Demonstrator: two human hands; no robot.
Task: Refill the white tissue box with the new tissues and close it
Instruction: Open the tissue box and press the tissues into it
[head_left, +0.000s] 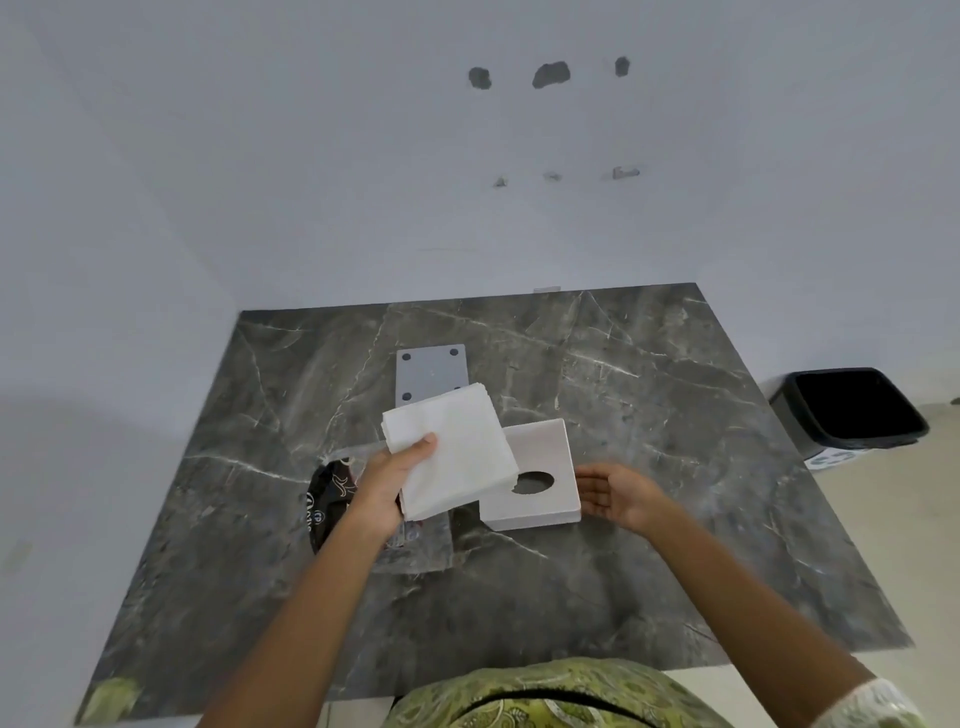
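My left hand (387, 486) grips a thick stack of white tissues (452, 452) by its near left corner and holds it above the table. The stack overlaps the left part of the white tissue box (545, 457), a square box with an oval hole showing on its upper face. Open and empty, my right hand (615, 493) hovers just right of the box with its fingertips near the box's right edge. The box's grey flat lid (428, 371), with dark dots at its corners, lies behind the tissues.
A torn plastic tissue wrapper (332, 493), black and clear, lies under my left hand on the dark marble table (649, 405). A black bin (857, 410) stands on the floor at the right. A white wall rises behind the table.
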